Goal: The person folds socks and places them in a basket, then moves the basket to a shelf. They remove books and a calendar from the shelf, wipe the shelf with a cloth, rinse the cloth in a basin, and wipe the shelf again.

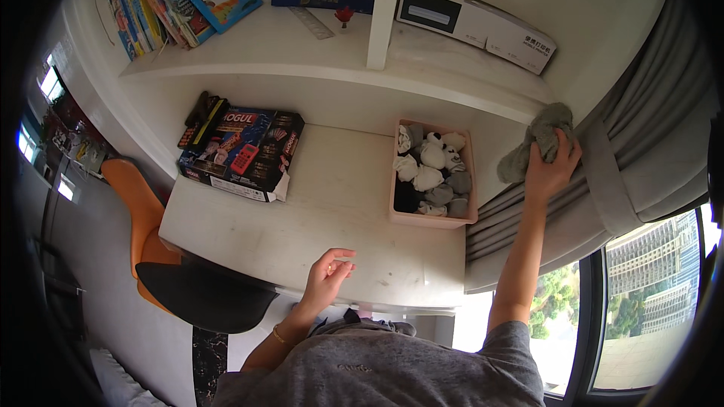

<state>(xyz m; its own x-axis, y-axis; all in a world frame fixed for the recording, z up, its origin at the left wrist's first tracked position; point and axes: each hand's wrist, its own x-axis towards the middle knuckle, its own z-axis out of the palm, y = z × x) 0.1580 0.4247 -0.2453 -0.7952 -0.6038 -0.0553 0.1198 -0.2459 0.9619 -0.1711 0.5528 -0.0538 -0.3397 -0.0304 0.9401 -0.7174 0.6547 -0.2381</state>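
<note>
My right hand [550, 168] grips a grey fluffy cloth [534, 144] at the right end of the upper shelf's edge, beside the curtain. Over the front of the white desk [339, 220], my left hand [331, 276] is raised with curled fingers and nothing visible in it. Between the hands, farther back on the desk, stands a pink plastic bin [434, 221] filled with rolled socks [430, 177] in white, grey and black. On the desk's left part lies a black board game box [240, 152], with dark items at its left edge.
The upper shelf [317, 70] holds books [164, 8], a clear ruler [311, 24], a small red ornament [344, 14] and a white printer box [475, 25]. A grey curtain [616, 181] and window are at right. Orange [136, 215] and black [209, 297] chairs stand at left.
</note>
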